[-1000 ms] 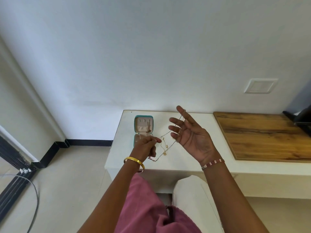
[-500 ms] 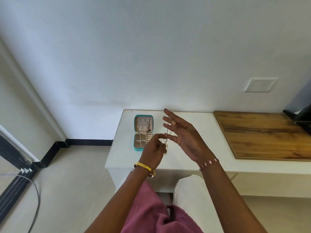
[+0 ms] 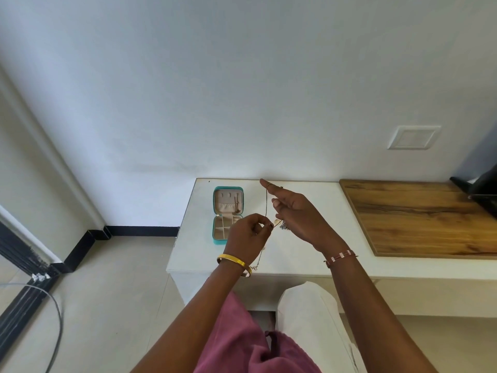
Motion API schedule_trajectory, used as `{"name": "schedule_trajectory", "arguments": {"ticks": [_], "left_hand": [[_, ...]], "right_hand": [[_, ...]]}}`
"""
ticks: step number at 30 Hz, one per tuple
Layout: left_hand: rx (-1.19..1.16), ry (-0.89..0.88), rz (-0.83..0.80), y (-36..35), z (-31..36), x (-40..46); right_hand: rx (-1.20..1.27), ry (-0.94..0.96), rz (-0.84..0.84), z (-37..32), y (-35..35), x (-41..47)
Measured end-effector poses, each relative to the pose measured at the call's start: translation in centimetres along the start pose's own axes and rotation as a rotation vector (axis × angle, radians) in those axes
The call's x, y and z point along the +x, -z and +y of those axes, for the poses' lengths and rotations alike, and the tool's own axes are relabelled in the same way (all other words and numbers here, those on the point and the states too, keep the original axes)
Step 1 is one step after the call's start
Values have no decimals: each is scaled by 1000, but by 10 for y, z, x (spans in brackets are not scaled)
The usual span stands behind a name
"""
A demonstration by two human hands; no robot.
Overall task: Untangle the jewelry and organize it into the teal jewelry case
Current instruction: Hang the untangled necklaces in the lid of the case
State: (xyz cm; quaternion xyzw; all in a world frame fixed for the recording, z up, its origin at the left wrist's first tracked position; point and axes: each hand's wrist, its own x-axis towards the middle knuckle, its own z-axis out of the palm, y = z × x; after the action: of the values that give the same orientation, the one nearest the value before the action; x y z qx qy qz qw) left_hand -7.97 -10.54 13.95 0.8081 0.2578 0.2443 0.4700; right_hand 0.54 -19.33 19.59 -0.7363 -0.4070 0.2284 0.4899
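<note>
- Left hand (image 3: pixel 248 232): fingers (image 3: pixel 265 227) curled, thumb and forefinger pinching a thin chain (image 3: pixel 266 203) at its lower end, just at 9 o'clock of the right hand's palm.
- Right hand (image 3: pixel 298 214): fingers (image 3: pixel 269 185) straight and spread, pointing toward 11 o'clock; the chain hangs over the forefinger near its tip and runs straight down to the left hand's pinch. These fingers are not curled round the chain.
- Chain: held taut and nearly upright between the two hands, above the table (image 3: pixel 295 259). A small pale pendant (image 3: pixel 277 221) and a little dark cluster of jewelry (image 3: pixel 283 226) show between the hands; whether they hang from the chain or lie on the table cannot be told.
- A second fine strand (image 3: pixel 259 258) trails from under the left hand toward 6 o'clock, ending near the table's front edge beside the wrist.
- Wrists: a gold bangle (image 3: pixel 234 261) on the left, a pink and white beaded bracelet (image 3: pixel 340 257) on the right.
- Jewelry case (image 3: pixel 228 214): teal, open, lying on the table at 9 o'clock of the hands, just beyond the left knuckles. Its lid lies back toward 12 o'clock, with something thin hanging in its beige lining; the tray with dividers faces up.
- Table: white, set against the wall (image 3: pixel 242 90). A wooden board (image 3: pixel 419 216) lies at 3 o'clock, well apart from the hands.
- A dark object (image 3: pixel 481 189) sits at the board's far right end, cut off by the frame.
- Floor (image 3: pixel 107 292): pale tiles, with a grey cable (image 3: pixel 55 319) at 8 o'clock.
</note>
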Motion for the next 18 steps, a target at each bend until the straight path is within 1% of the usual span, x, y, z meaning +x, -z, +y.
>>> {"name": "schedule_trajectory", "arguments": {"ticks": [2,6,9,11,13,15,18], "left_hand": [[-26,4,-13,1,1,-1],[-172,34,-29,4,3,-3],[-250,49,-28,8,3,-4],[-347,77,-29,10,4,-4],[-424,110,-26,13,5,-4],[-466,139,-43,14,5,-4],[-509,177,-62,14,4,-3]], "right_hand": [[-56,-5,2,0,5,0],[-207,-29,-16,2,13,-1],[-303,-98,-49,12,14,1],[-330,-148,-107,22,11,1],[-297,-183,-183,28,10,-2],[-160,-221,-229,31,9,-8],[36,-212,-212,33,6,-16]]}}
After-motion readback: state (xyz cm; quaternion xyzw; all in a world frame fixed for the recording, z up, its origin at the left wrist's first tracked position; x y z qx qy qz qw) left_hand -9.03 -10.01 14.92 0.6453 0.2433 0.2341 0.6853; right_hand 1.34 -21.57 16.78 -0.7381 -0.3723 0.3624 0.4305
